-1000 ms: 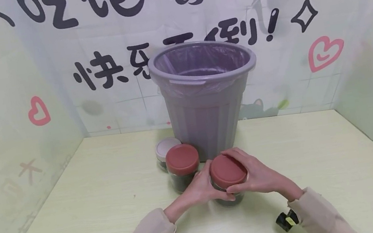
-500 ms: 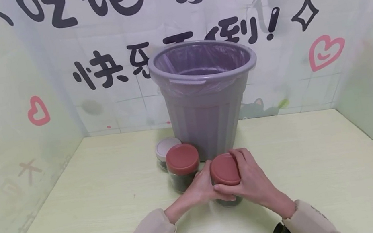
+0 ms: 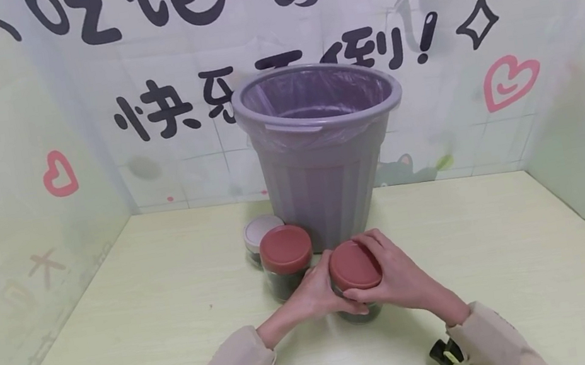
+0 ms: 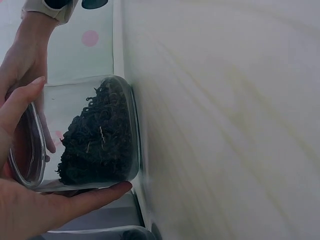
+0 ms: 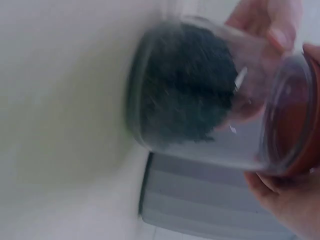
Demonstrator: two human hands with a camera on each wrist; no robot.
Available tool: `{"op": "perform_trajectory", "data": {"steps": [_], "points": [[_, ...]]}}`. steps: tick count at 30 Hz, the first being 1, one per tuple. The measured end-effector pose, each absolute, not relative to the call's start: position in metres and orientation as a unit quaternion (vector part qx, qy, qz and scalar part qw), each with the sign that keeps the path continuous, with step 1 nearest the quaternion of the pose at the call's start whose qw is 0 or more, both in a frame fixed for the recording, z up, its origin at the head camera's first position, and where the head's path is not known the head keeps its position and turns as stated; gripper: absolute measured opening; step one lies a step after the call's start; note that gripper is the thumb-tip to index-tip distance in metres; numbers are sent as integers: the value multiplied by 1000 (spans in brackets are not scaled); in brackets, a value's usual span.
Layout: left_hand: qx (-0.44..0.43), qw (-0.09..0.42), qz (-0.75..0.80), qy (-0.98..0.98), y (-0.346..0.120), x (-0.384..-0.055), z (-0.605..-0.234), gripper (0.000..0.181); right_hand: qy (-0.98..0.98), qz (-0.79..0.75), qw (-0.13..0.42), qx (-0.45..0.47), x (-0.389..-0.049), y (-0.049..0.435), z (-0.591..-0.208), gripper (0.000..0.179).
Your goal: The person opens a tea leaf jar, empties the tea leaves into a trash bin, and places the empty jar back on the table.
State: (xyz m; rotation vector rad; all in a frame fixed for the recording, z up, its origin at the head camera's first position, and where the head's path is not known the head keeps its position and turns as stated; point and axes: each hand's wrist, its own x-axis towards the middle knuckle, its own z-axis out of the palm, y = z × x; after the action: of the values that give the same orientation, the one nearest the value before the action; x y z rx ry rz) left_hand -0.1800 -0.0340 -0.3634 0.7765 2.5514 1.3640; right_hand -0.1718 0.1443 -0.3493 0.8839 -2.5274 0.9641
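In the head view a clear jar with a red lid (image 3: 353, 264) stands upright on the table in front of the bin. My left hand (image 3: 318, 293) grips the jar's glass body from the left. From the right, my right hand (image 3: 404, 276) grips the lid, thumb on the near side and fingers over the far side. Dark, curly dried bits (image 4: 102, 137) fill part of the jar in the left wrist view. Just left of my left hand stands a second red-lidded jar (image 3: 286, 250), and behind it a smaller jar with a pale lid (image 3: 262, 230).
A grey-purple waste bin (image 3: 321, 184) lined with a clear bag stands behind the jars, close to them. The pale wooden table (image 3: 122, 337) is enclosed by printed walls at the back and both sides.
My right hand turned at the lid, its wrist swinging nearer and inward, then partway back out to the right. The left hand and the jar have stayed in place.
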Motion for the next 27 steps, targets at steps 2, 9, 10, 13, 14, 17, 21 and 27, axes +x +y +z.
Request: {"op": "perform_trajectory", "data": {"steps": [2, 9, 10, 13, 14, 17, 21, 27], "points": [[259, 74, 453, 850, -34, -180, -363, 78, -876, 340, 117, 321, -174, 147, -346, 68], [261, 75, 443, 854, -35, -180, -362, 80, -869, 330, 33, 368, -177, 156, -334, 73], [262, 75, 442, 855, -34, -180, -362, 80, -868, 328, 27, 371, -177, 156, -334, 74], [263, 72, 443, 854, -35, -180, -362, 79, -873, 331, 24, 358, -175, 156, -335, 79], [263, 72, 445, 853, -35, -180, -362, 79, -876, 335, 27, 347, -174, 154, -337, 82], [263, 73, 450, 850, -35, -180, -363, 79, -889, 338, 63, 303, -170, 149, -343, 90], [263, 76, 453, 848, -35, -180, -363, 81, -904, 302, 164, 255, -164, 139, -351, 96], [265, 70, 455, 847, -33, -180, -364, 80, -895, 264, 272, 236, -161, 129, -358, 83]]}}
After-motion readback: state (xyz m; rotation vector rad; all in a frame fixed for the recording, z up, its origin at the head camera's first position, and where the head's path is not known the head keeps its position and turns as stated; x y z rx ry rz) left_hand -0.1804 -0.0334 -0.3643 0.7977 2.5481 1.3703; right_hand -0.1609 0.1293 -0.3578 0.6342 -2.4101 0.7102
